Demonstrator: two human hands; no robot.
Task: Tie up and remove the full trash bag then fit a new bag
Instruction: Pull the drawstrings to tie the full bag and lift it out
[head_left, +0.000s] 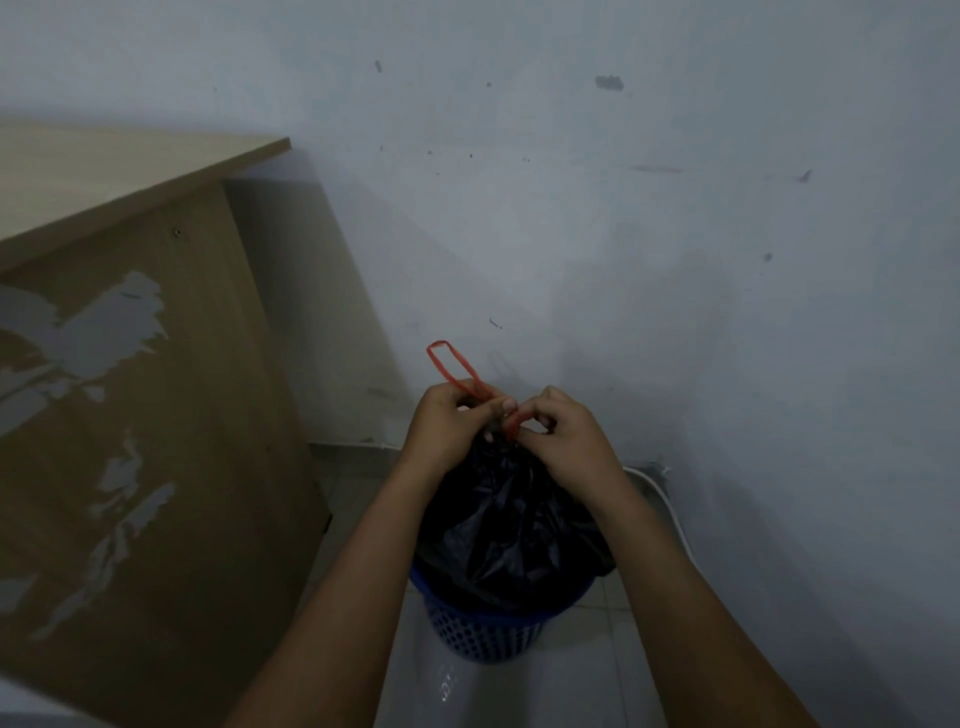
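Note:
A full black trash bag (511, 530) bulges out of a small blue perforated bin (485, 631) on the tiled floor. Its mouth is gathered at the top, where red drawstring loops (451, 366) stick up. My left hand (447, 426) pinches one red loop at the neck of the bag. My right hand (563, 436) pinches the other red loop just to the right. The two hands nearly touch above the bag. The knot area itself is hidden behind my fingers.
A wooden desk side panel (140, 415) with peeled patches stands close on the left. A marked white wall (675, 234) rises right behind the bin. A white cable (670, 506) runs along the floor at the right.

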